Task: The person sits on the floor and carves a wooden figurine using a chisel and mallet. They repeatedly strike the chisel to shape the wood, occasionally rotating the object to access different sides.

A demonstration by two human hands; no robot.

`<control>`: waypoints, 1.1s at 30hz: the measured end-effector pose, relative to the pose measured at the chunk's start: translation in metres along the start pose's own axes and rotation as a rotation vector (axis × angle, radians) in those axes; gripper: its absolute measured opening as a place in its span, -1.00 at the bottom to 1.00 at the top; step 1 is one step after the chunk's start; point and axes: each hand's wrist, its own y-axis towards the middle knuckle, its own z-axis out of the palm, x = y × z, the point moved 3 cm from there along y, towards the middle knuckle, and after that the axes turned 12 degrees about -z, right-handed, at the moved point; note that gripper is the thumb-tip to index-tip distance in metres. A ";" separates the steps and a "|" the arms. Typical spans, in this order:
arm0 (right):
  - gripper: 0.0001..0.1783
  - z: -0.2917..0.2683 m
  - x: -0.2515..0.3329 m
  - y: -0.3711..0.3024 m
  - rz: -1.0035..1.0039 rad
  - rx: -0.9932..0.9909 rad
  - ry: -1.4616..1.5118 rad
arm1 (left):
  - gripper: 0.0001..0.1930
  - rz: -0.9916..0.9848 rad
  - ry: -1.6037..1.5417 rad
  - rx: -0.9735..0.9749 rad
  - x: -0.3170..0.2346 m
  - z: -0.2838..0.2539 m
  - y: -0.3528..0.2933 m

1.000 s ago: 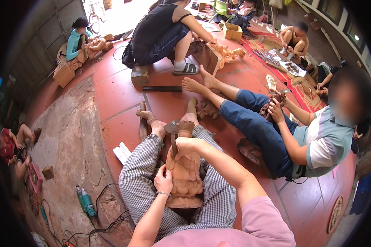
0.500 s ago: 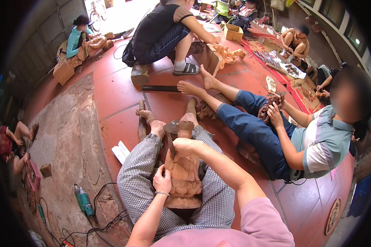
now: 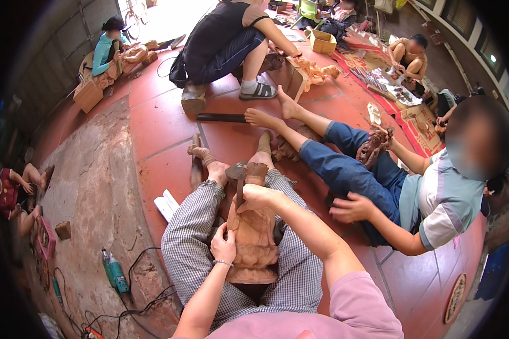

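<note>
A carved reddish-brown wooden figure stands between my thighs, its base toward me. My right hand is closed on a narrow dark flat-bladed tool at the figure's upper left side. The tool's exact kind is hard to tell, as my fingers cover part of it. Just past that hand is a grey flat piece, beside a rounded brown wooden end. Lower down, my left hand grips the figure's left side with bent fingers; whatever else lies under them is hidden.
At my right sits a person with a dark carving on the lap, legs stretched toward the middle. Ahead, another person crouches on a wooden block. Teal power tools and black cords lie at left.
My right hand and the dark blade have shifted slightly, the blade now more upright. The neighbour on the right has taken one hand off the dark carving and lowered it toward me.
</note>
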 end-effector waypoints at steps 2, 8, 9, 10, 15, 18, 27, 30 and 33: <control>-0.68 0.002 -0.004 0.000 -0.012 0.004 0.007 | -0.61 0.015 -0.010 -0.005 0.001 0.001 0.000; -0.68 0.003 0.001 0.001 -0.020 0.030 -0.060 | -0.61 0.008 0.006 -0.015 0.006 0.001 0.003; -0.68 0.003 -0.001 0.001 -0.002 0.034 -0.047 | -0.60 0.009 0.005 -0.015 0.007 0.002 0.004; -0.68 0.003 -0.002 0.001 0.016 0.037 -0.034 | -0.59 0.009 0.004 -0.016 0.007 0.003 0.005; -0.69 0.003 -0.002 -0.008 0.015 -0.034 0.048 | -0.58 -0.014 0.025 -0.014 -0.002 0.000 -0.001; -0.71 0.004 0.002 -0.014 0.015 -0.075 0.016 | -0.57 0.019 0.013 -0.024 0.000 0.002 0.003; -0.81 0.022 0.002 -0.038 -0.004 -0.670 0.109 | -0.59 -0.022 0.022 -0.006 -0.007 -0.001 0.000; -0.82 0.036 0.001 -0.051 0.184 -0.819 0.219 | -0.59 -0.022 0.022 -0.012 -0.002 0.001 0.002; -0.86 0.047 0.004 -0.061 0.265 -0.912 0.390 | -0.58 -0.039 0.003 -0.005 -0.003 0.001 0.002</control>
